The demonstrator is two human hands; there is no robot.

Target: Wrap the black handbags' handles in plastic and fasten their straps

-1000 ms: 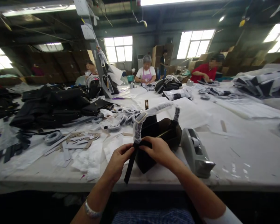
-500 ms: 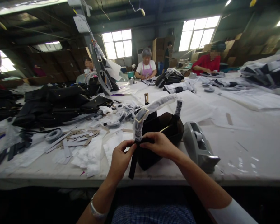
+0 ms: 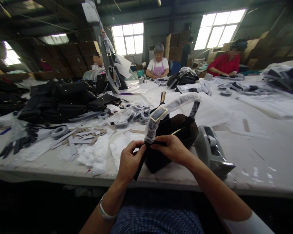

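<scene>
The black bag stood on the white surface, close to its near edge and directly in front of the worker. The left hand had its grip pinched, thumb against forefinger, on the black strap just below the plastic-wrapped handle; the strap's loose end hung below that hand. The right hand had its grip closed on black material of the bag beside the same point; whether this was strap or bag edge could not be told. The gold-framed buckle sat on the handle above both hands. As judged, good practice at this joint required short, opposed pinches, the strap flat and untwisted, and light tension only, so that the wrap neither tore nor bunched. The bag's base appeared best left resting on the surface, for steadiness. The grey tape dispenser stood just right of the bag; the right forearm probably required care there, since a wide elbow movement could have knocked it.
</scene>
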